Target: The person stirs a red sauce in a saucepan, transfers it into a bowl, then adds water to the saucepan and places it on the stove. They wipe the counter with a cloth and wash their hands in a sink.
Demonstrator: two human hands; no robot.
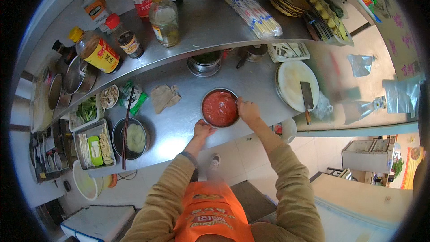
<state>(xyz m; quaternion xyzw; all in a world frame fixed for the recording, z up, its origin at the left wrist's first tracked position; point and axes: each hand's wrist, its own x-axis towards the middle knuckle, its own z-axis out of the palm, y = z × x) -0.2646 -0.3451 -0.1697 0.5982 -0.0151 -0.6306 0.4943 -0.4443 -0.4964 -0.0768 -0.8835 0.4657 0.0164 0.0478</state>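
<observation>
A round metal bowl [219, 127] sits on the steel worktop [188, 101] in front of me. Glossy red food [220, 107], apparently minced meat, fills much of it. My right hand [249, 111] grips the bowl's right edge, with the thumb on the rim. At the lower left of the bowl, my left hand [204, 129] holds its side, the fingers partly hidden beneath. A crumpled beige cloth [165, 98] lies to the left of the bowl. On the right are a round white chopping board [297, 74] and, across it, a cleaver [306, 97] with a wooden handle.
Chopsticks [126, 131] lie across a dark pot [146, 153] holding something pale. Beside it stand a tray of ingredients [112, 159] and a basket of greens [100, 116]. An overhanging shelf [201, 13] carries bottles and packaged skewers [253, 13]. Behind sits a metal pot [204, 70].
</observation>
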